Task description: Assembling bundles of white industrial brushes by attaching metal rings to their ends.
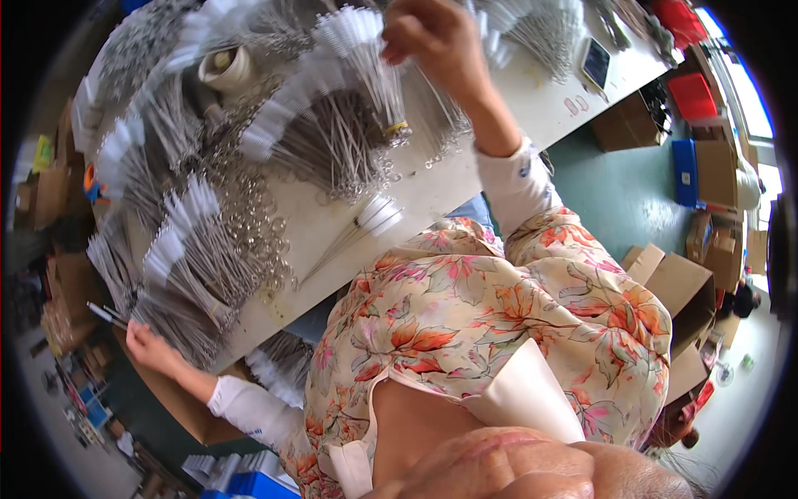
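My left hand (154,349) is at the table's left edge, fingers pinched around thin white-tipped wire brushes (106,314) that stick out past the edge. Beside it lie bundles of wire-handled brushes (179,258) with white bristle heads. At the far side, my right hand (436,41) is raised over the table, its fingers curled and blurred; whether anything is in them does not show. Just left of it is a bundle of brushes (366,54) tied with a yellow band. A few loose brushes (378,214) rest near the front edge.
Metal rings (258,216) lie heaped on the white table (449,187) among the bundles. A white cup (226,71) stands farther back. A phone (596,64) lies at the right end. Cardboard boxes (677,291) and a blue bin (686,172) are on the floor to the right.
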The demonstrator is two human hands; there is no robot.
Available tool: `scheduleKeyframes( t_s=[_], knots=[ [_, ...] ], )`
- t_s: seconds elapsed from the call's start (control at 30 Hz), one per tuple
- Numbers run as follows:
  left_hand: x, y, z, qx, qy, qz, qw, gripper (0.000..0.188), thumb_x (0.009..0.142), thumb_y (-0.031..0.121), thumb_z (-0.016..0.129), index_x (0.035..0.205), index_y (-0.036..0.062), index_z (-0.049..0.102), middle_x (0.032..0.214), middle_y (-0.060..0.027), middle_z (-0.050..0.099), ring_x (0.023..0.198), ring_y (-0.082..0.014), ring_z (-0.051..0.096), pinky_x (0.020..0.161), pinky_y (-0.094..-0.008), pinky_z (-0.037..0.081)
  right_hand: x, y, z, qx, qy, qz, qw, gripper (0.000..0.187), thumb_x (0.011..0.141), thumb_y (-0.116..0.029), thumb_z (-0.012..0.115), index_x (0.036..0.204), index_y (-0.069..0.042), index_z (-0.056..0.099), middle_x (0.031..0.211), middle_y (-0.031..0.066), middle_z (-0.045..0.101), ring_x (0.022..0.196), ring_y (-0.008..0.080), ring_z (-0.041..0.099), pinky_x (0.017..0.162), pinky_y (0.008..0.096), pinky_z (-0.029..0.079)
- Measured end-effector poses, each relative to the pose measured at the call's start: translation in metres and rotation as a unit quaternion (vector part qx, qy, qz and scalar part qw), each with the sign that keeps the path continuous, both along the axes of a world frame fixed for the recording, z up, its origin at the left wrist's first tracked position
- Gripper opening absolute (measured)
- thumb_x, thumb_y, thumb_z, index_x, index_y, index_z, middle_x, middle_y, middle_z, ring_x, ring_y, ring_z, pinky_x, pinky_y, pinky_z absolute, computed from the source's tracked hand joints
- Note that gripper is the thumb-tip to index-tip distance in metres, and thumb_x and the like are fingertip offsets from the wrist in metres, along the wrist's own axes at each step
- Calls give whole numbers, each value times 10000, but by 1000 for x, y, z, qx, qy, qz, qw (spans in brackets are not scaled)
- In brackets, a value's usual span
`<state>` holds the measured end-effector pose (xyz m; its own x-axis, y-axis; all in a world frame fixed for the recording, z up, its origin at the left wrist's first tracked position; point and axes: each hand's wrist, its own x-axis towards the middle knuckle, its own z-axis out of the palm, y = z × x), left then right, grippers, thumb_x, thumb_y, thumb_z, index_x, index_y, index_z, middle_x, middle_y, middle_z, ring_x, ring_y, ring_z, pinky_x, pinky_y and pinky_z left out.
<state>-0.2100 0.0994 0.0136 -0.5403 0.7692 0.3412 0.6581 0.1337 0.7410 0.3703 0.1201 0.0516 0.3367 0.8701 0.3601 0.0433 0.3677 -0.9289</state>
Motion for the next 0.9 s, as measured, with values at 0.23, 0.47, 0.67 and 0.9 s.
scheduleKeyframes(
  t_s=[0.23, 0.47, 0.67, 0.9],
  knots=[
    [99, -22, 41, 27, -177, -72, 981, 254, 932, 215, 483, 1094, 56, 597, 701, 58, 420, 499, 5, 288, 396, -153, 186, 149, -34, -63, -258, -368, -316, 836, 265, 753, -347, 625, 806, -95, 683, 762, 69, 659, 716, 217, 644, 676, 330, 505],
    [139, -6, 26, -22, -222, -170, 960, 316, 933, 239, 489, 1080, -23, 587, 705, 41, 419, 489, 9, 272, 400, -158, 171, 146, -18, -82, -286, -311, -216, 880, 310, 689, -358, 720, 866, -104, 704, 727, 55, 653, 649, 169, 615, 628, 309, 494],
    [152, -12, 40, 7, -274, -199, 941, 319, 937, 223, 478, 1110, -34, 554, 707, 28, 446, 469, -2, 298, 385, -157, 213, 267, -3, -49, -110, -25, -201, 973, 226, 909, -236, 457, 858, -47, 570, 601, 13, 510, 525, 89, 506, 477, 234, 449],
    [165, -14, 25, -17, -291, -189, 938, 311, 935, 237, 483, 1077, -27, 566, 722, 22, 457, 479, 1, 316, 379, -153, 192, 273, 10, -59, -324, -563, -313, 693, 237, 784, -335, 538, 870, -163, 677, 838, 99, 663, 778, 302, 627, 691, 411, 483]
  ],
)
